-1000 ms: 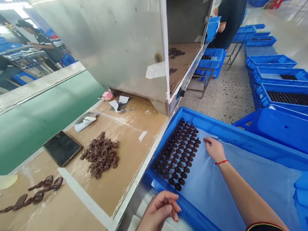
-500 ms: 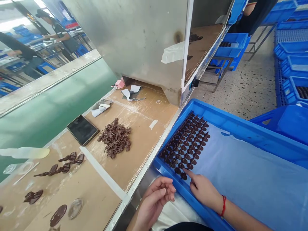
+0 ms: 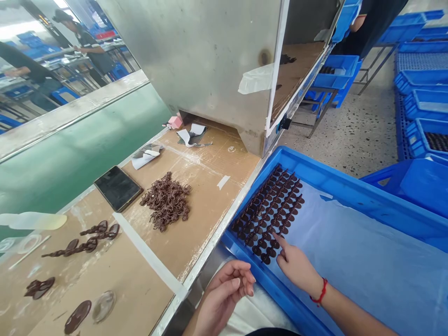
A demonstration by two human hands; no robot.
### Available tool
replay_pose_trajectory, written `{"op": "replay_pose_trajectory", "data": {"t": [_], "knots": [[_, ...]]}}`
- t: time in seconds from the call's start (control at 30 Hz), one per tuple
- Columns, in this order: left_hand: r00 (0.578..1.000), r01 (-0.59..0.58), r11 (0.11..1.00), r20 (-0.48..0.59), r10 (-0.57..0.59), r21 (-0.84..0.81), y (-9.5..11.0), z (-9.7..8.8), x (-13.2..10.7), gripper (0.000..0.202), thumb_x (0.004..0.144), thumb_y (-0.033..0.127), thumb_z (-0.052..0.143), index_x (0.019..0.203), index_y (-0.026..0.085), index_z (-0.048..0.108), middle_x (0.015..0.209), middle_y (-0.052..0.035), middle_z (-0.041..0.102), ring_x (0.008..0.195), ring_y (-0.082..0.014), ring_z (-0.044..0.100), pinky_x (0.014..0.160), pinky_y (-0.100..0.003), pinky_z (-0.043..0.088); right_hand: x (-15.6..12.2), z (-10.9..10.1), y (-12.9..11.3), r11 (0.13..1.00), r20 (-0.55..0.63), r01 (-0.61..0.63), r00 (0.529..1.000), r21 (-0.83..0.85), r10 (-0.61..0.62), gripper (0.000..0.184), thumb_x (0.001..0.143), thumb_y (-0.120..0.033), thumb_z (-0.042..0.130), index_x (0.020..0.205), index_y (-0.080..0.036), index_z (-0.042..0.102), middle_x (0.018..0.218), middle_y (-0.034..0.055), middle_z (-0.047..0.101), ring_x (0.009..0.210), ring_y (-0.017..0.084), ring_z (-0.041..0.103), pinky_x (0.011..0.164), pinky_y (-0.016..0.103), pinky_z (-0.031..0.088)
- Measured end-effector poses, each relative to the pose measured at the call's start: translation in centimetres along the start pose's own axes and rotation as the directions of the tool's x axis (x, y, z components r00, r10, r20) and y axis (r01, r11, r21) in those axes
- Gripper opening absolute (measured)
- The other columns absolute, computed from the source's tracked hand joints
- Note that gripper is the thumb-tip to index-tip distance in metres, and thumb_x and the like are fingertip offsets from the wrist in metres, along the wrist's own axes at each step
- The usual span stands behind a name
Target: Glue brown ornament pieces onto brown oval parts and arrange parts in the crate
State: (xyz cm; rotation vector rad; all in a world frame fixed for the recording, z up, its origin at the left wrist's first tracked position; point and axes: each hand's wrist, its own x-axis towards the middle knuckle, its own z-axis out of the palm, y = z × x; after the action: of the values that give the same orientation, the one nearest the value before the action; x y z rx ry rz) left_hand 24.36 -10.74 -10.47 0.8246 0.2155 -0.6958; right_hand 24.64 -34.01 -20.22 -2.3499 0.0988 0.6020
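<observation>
My right hand [image 3: 297,266] lies inside a blue tray [image 3: 350,191] on pale blue paper, index finger stretched out and touching the near end of rows of small dark brown pieces [image 3: 269,214]. A red string circles its wrist. My left hand [image 3: 227,294] hovers at the tray's near-left corner, fingers loosely curled together, with nothing visible in them. A loose heap of the same brown pieces [image 3: 167,200] lies on the cardboard-covered bench [image 3: 196,224] to the left.
A dark tablet [image 3: 118,187] and more brown pieces [image 3: 86,240] lie on the bench. A large steel box [image 3: 210,60] stands behind. A green conveyor [image 3: 70,149] runs along the left. Blue crates [image 3: 420,102] line the floor at right. Other people work in the distance.
My right hand came from the far end of the rows to their near end, and its index finger has since slid a little farther up along them. The view swung left and lower.
</observation>
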Motion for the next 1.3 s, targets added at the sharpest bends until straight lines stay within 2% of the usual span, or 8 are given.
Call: {"op": "replay_pose_trajectory", "data": {"t": [0.17,0.3,0.43,0.63,0.7,0.97,1.3], "knots": [[1.000,-0.003,1.000,0.006,0.003,-0.001,-0.3,-0.4,0.1,0.024,0.086,0.022,0.068,0.108,0.016,0.075,0.095,-0.0103,0.072,0.079,-0.0168,0.064,0.077,-0.027,0.048,0.4,-0.2,-0.1,0.999,0.011,-0.007,1.000,0.034,0.006,0.062,0.084,0.002,0.049,0.145,-0.008,0.044,0.069,-0.0013,0.063,0.065,0.020,0.063,0.068,0.029,0.046],[1.000,-0.008,1.000,0.003,0.008,-0.009,-0.4,-0.6,0.0,0.024,0.086,0.023,0.069,0.108,0.016,0.075,0.095,-0.0106,0.071,0.080,-0.0172,0.064,0.078,-0.028,0.047,0.5,-0.5,-0.1,0.998,0.000,-0.002,1.000,0.061,0.002,0.063,0.086,0.003,0.049,0.147,-0.008,0.041,0.068,-0.0024,0.063,0.066,0.020,0.063,0.069,0.029,0.048],[1.000,0.004,1.000,-0.012,-0.004,-0.002,-0.2,-0.2,-0.2,0.025,0.084,0.024,0.071,0.107,0.016,0.075,0.094,-0.0104,0.071,0.080,-0.0176,0.064,0.079,-0.028,0.047,1.1,-1.1,0.4,0.997,-0.065,-0.030,0.997,0.074,0.035,0.060,0.090,0.002,0.050,0.148,-0.010,0.039,0.070,-0.0026,0.063,0.069,0.021,0.064,0.071,0.031,0.049],[0.999,0.019,1.000,-0.031,-0.019,0.000,0.2,0.3,-0.2,0.026,0.083,0.026,0.072,0.106,0.016,0.076,0.093,-0.0104,0.071,0.080,-0.0181,0.063,0.079,-0.029,0.046,2.3,-2.6,1.2,0.993,-0.129,-0.061,0.989,0.101,0.074,0.020,0.104,-0.012,0.055,0.124,-0.013,0.058,0.071,-0.0040,0.060,0.063,0.017,0.062,0.069,0.031,0.053],[0.999,0.015,1.000,-0.032,-0.015,0.001,0.2,0.2,-0.1,0.026,0.083,0.026,0.072,0.106,0.016,0.076,0.093,-0.0102,0.071,0.080,-0.0181,0.063,0.078,-0.029,0.046,2.6,-2.7,1.4,0.992,-0.134,-0.066,0.988,0.107,0.080,0.013,0.106,-0.018,0.056,0.118,-0.013,0.061,0.072,-0.0037,0.059,0.062,0.016,0.061,0.069,0.031,0.054],[0.999,0.023,1.000,-0.037,-0.023,-0.002,0.1,0.0,0.0,0.026,0.083,0.025,0.072,0.107,0.015,0.075,0.094,-0.0110,0.070,0.080,-0.0186,0.063,0.078,-0.029,0.046,3.3,-2.7,1.6,0.988,-0.130,-0.081,0.987,0.129,0.098,0.021,0.107,-0.028,0.059,0.121,-0.013,0.059,0.082,-0.0005,0.061,0.065,0.016,0.062,0.069,0.031,0.055],[0.998,0.032,0.999,-0.057,-0.032,0.001,0.2,0.1,-0.1,0.026,0.082,0.027,0.073,0.106,0.016,0.076,0.093,-0.0113,0.070,0.079,-0.0193,0.062,0.077,-0.030,0.047,4.9,-5.4,2.2,0.981,-0.213,-0.137,0.963,0.136,0.164,0.023,0.107,-0.031,0.058,0.124,-0.014,0.058,0.091,0.0021,0.062,0.068,0.016,0.062,0.067,0.031,0.056]]}}
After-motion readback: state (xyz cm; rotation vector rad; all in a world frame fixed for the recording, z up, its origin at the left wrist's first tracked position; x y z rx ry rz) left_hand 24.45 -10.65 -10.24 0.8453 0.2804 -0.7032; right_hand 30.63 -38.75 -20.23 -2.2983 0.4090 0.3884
